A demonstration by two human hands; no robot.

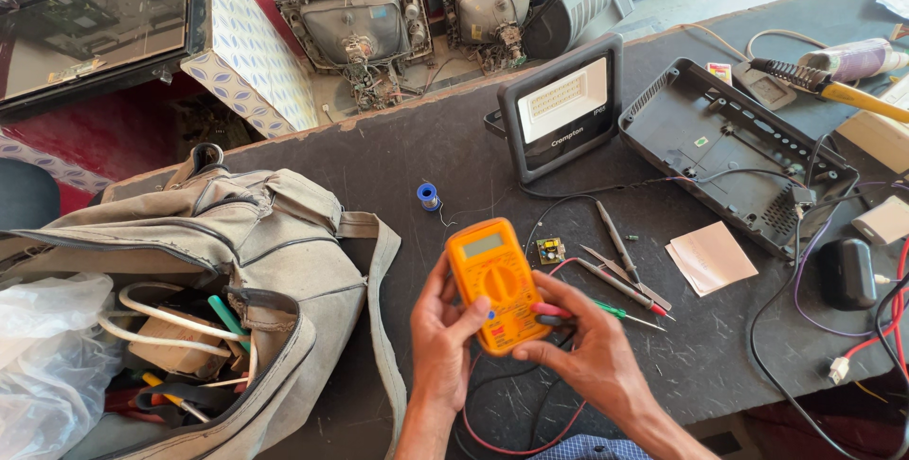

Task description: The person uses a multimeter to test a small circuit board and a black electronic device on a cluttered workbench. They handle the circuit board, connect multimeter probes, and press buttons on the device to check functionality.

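Taking the orange meter (494, 282) as the landmark, farthest to its left lies a clear plastic sack (43, 346), and next to that an open grey canvas bag (256, 261) with white cable, a green-handled tool and other gear showing in its mouth. Up and to the left of the meter, off the surface (417, 152), stands a white box with a blue pattern (251, 48).

The left hand (443, 332) cups the meter from its left side, its grip clenched on the case with the thumb lying over the lower front. The meter is tilted, screen end away from the person, held just above the dark surface. A small blue spool of wire (428, 196) lies just above it.

The right hand (592, 346) is at the meter's right side, fingers touching its lower edge; its grip pinches a red probe plug (547, 310) against the meter. Black and red leads (511, 422) loop below the meter.

Just right of the meter sit a small green circuit board (549, 251) and a few screwdrivers and tweezers (620, 275). Above and right stands a flood lamp (559, 110). Farther right lie a pink paper pad (712, 256), an open black plastic casing (729, 148), a black adapter (846, 274) and, at the far edge, a yellow-handled soldering iron (833, 86).
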